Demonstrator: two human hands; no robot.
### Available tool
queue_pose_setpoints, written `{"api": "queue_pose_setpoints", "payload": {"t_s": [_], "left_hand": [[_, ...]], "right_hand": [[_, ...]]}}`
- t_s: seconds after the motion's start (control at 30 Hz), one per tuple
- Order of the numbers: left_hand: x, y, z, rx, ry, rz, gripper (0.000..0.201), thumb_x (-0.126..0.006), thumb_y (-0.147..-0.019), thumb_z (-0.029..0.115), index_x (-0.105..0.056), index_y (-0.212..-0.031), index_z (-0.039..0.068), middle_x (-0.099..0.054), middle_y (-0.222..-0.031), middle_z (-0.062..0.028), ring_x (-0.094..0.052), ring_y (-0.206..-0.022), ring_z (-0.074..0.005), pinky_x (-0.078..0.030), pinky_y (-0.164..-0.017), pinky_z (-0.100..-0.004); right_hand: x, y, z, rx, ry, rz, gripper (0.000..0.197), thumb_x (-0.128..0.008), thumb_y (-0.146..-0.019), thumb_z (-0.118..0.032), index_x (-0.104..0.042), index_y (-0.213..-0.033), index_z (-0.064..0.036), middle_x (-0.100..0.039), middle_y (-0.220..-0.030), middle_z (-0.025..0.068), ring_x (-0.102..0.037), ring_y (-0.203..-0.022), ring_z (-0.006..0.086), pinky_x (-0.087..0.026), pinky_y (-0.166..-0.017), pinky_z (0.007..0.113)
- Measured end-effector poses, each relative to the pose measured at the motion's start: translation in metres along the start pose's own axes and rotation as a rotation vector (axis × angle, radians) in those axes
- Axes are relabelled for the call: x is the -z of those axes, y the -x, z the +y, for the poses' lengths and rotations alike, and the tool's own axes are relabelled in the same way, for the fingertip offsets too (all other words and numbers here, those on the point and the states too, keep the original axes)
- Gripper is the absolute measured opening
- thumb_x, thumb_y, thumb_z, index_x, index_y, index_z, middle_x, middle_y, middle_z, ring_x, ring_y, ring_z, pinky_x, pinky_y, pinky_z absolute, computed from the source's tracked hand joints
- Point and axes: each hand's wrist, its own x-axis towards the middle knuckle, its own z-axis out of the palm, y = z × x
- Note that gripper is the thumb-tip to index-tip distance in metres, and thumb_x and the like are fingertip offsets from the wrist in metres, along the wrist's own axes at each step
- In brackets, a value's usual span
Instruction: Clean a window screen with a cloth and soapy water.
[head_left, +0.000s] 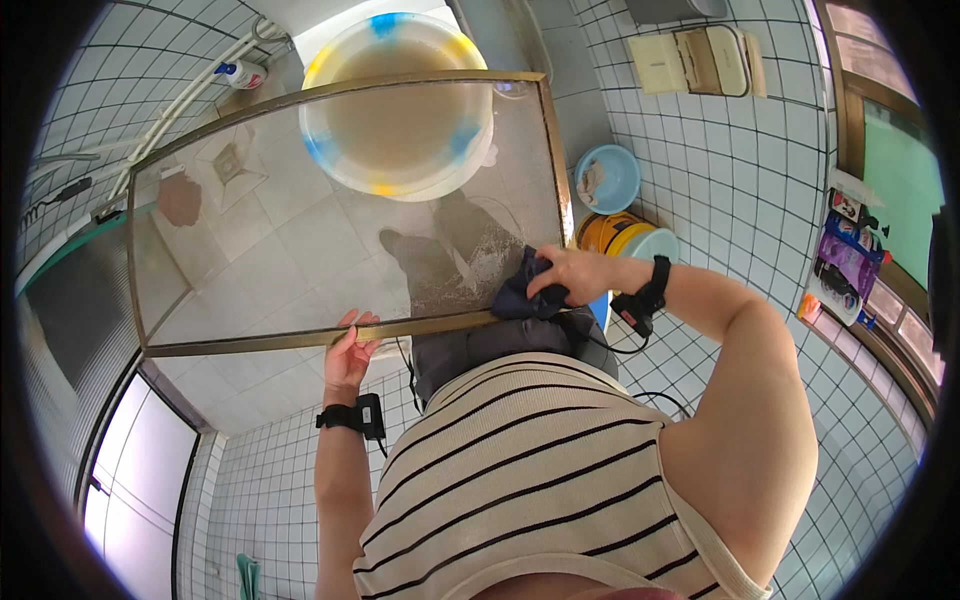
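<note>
A see-through panel in a brass-coloured frame (420, 327), like a window screen or pane, is held slightly tilted in front of me. My left hand (350, 350) grips the near edge of the frame, its fingers wrapped round from below. With my right hand (577, 275) I press a bunched dark blue cloth (520, 287) onto the near right corner of the panel. Whitish wet streaks show on the panel beside the cloth. Through it I see a large white basin (398, 183) of cloudy water with blue and yellow patches on its rim.
On the right floor stand a light blue basin (610, 178) with a cloth inside and an orange-yellow bucket (612, 236). Several bottles and packs (845, 250) line the window sill. A white spray bottle (242, 74) stands far left. Tiled walls surround me; a door (140, 470) is at left.
</note>
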Motion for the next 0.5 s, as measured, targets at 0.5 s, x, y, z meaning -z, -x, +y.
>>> {"api": "queue_pose_setpoints", "payload": {"t_s": [0.5], "left_hand": [[-0.02,-0.025,0.008,-0.1,0.136,0.026,0.035,-0.05,-0.086,0.01,-0.04,-0.118,-0.001,-0.046,-0.119,-0.0194,-0.043,-0.114,-0.0329,-0.038,-0.095,-0.0443]], "right_hand": [[0.068,-0.099,0.052,-0.482,-0.006,0.832,0.055,-0.057,-0.066,-0.02,-0.047,-0.12,-0.0179,-0.047,-0.109,0.027,-0.048,-0.099,0.042,-0.042,-0.087,0.04]]}}
